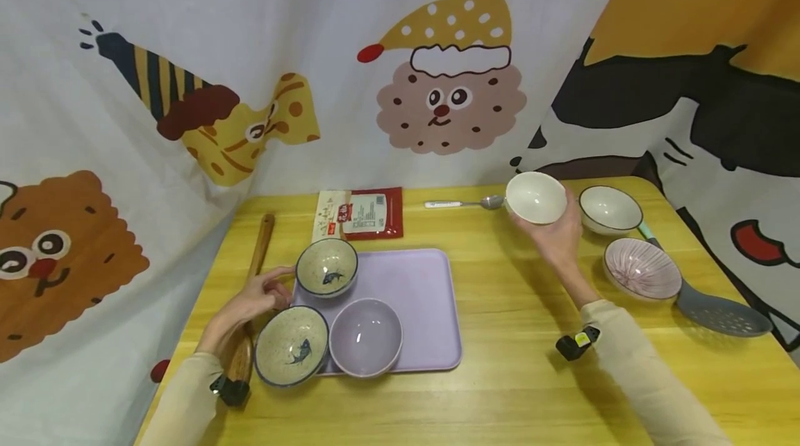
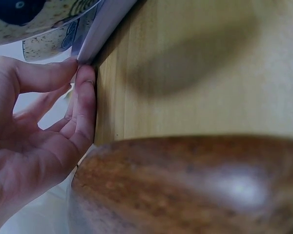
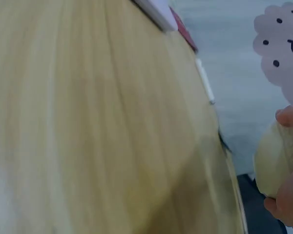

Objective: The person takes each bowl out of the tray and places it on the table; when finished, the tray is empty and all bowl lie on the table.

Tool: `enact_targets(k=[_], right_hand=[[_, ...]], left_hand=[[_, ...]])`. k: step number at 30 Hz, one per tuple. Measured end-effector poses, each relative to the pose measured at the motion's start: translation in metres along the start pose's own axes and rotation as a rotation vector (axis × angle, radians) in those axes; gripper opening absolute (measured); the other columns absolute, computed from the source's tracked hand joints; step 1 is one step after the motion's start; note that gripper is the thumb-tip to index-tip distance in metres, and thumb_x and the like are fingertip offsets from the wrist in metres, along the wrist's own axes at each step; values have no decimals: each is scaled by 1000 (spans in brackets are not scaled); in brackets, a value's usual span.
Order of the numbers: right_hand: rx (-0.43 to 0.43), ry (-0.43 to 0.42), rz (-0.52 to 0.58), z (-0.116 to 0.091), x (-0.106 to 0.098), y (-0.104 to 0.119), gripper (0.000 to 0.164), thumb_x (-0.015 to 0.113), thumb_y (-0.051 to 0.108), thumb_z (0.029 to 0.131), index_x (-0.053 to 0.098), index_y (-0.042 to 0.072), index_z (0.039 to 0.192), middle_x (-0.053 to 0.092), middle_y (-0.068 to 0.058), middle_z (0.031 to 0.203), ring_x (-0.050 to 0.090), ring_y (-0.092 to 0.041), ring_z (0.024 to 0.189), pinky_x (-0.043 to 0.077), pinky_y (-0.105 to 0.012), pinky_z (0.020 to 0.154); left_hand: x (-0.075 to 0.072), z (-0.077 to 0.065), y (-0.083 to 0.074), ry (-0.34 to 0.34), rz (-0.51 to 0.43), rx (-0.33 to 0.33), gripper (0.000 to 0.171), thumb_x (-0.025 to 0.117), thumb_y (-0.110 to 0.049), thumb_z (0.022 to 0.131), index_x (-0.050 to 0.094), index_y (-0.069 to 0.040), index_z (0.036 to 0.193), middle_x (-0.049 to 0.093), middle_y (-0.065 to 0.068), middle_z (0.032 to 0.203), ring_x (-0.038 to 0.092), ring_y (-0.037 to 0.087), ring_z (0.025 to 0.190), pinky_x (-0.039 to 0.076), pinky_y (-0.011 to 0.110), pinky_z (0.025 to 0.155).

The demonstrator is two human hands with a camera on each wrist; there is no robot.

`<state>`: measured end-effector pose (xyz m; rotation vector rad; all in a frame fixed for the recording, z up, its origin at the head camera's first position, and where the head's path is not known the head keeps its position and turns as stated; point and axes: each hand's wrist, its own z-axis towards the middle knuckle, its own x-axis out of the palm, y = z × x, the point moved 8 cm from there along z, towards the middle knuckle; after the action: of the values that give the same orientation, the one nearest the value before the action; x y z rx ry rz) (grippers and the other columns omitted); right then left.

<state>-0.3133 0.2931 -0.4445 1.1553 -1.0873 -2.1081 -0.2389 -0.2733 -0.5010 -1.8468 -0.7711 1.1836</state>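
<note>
My right hand [image 1: 558, 234] grips a white bowl [image 1: 536, 197] up off the table near the back right. In the right wrist view the thumb and fingers hold the bowl [image 3: 273, 161] by its sides. At the left, my left hand [image 1: 257, 299] pinches the left edge of a light purple tray [image 1: 431, 307]; the left wrist view shows thumb and forefinger on the tray's rim [image 2: 98, 36]. Two speckled bowls with blue fish, one farther back [image 1: 327, 267] and one nearer [image 1: 291, 346], plus a purple bowl [image 1: 365, 338], stand on or overlap the tray.
A long wooden spoon [image 1: 261, 244] lies under the left forearm. Behind the tray are a red and cream food packet [image 1: 365, 215] and a metal spoon [image 1: 459, 203]. To the right stand a dark-rimmed white bowl [image 1: 610, 210], a pink streaked bowl [image 1: 642, 268] and a grey slotted spoon [image 1: 721, 312].
</note>
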Motion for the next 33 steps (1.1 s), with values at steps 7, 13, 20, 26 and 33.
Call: enact_targets(k=[7,13,20,26,33], right_hand=[[41,30,-51,2,-3,-13,111,92,34,69,28,13,158,39,-20,154,42,-41,139,37,-63,112],[109,55,-85,4,-3,-30,113,90,38,71,25,10,159,35,-22,156,40,-43,140,37,-63,113],[141,65,-108,5,-6,-44,114,89,39,72,23,9,159,35,-23,156,39,-44,141,36,-63,114],[120,128,-120,4,-5,-39,116,88,40,74,17,5,160,32,-29,155,38,-48,139,38,-65,112],[53,198,-202,-2,-8,-19,121,87,40,75,10,0,159,24,-37,153,38,-57,133,39,-71,107]], left_hand=[[0,-1,-4,-5,2,14,74,52,13,78,37,9,150,66,22,93,63,20,82,58,27,72],[1,0,-3,-1,-3,15,75,53,12,78,36,10,151,66,22,92,64,18,82,59,27,73],[1,0,-1,6,-9,20,77,52,13,76,35,10,151,66,21,92,63,21,82,59,27,73],[0,-1,0,2,-8,28,76,50,15,75,36,12,150,66,22,91,63,18,81,58,27,72],[-1,0,0,-6,13,14,77,53,12,76,36,9,151,67,19,92,63,20,82,58,27,72]])
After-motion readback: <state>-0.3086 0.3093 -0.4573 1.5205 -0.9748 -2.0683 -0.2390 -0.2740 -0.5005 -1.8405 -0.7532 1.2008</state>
